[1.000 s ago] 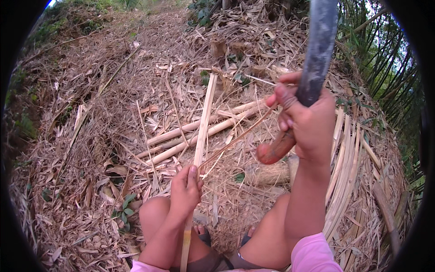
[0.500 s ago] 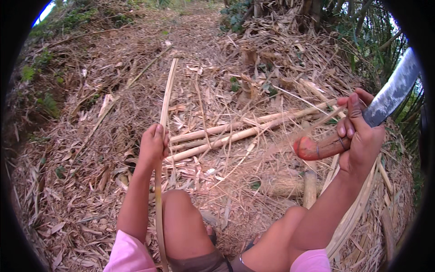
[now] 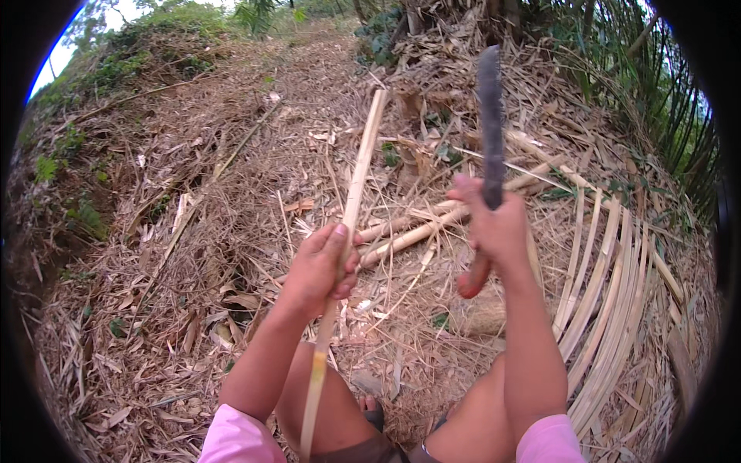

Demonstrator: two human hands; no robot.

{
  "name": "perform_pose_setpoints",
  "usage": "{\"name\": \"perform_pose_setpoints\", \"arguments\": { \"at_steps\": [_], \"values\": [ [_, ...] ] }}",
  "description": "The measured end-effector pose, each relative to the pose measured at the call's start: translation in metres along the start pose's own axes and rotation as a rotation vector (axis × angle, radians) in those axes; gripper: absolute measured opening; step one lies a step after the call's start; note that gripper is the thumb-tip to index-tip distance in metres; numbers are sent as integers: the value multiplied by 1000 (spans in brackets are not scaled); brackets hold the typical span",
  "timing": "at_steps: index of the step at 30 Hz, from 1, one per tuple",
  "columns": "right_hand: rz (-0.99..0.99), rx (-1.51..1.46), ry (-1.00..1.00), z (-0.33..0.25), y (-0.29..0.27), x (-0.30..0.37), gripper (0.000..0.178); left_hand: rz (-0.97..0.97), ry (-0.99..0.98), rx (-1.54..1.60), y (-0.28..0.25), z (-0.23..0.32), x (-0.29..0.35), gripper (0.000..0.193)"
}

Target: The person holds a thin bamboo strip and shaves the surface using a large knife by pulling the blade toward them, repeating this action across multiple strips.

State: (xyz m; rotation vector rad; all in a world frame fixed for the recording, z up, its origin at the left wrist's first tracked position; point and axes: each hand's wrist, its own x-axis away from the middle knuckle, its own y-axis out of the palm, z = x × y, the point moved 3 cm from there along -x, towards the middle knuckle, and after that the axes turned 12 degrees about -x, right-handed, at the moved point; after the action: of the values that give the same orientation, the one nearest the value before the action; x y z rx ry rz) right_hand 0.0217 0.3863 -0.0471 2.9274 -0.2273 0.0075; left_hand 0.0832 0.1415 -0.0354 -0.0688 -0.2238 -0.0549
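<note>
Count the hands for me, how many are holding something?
2. The left hand grips a long pale split bamboo strip at the picture's middle. The right hand holds up a dark-bladed chopping knife with a reddish wooden handle just right of it. No other hands show.

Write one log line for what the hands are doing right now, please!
left hand: grips bamboo strip | right hand: holds big knife, blade up | ground: split strips at right
</note>
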Motion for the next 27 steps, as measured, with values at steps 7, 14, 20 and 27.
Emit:
{"name": "perform_pose_setpoints", "arguments": {
  "at_steps": [7,14,20,27],
  "values": [
    [-264,-275,191,43,31,0,34,-222,-54,-11,59,-40,-7,32],
    [-231,-294,213,51,17,-9,22,-234,-330,43,46,-80,18,50],
    [-74,-177,135,56,6,-20,30,-460,-287,88,32,-98,47,38],
    [-288,485,-202,51,24,11,64,-173,-130,150,35,-91,46,23]
  ]
}}
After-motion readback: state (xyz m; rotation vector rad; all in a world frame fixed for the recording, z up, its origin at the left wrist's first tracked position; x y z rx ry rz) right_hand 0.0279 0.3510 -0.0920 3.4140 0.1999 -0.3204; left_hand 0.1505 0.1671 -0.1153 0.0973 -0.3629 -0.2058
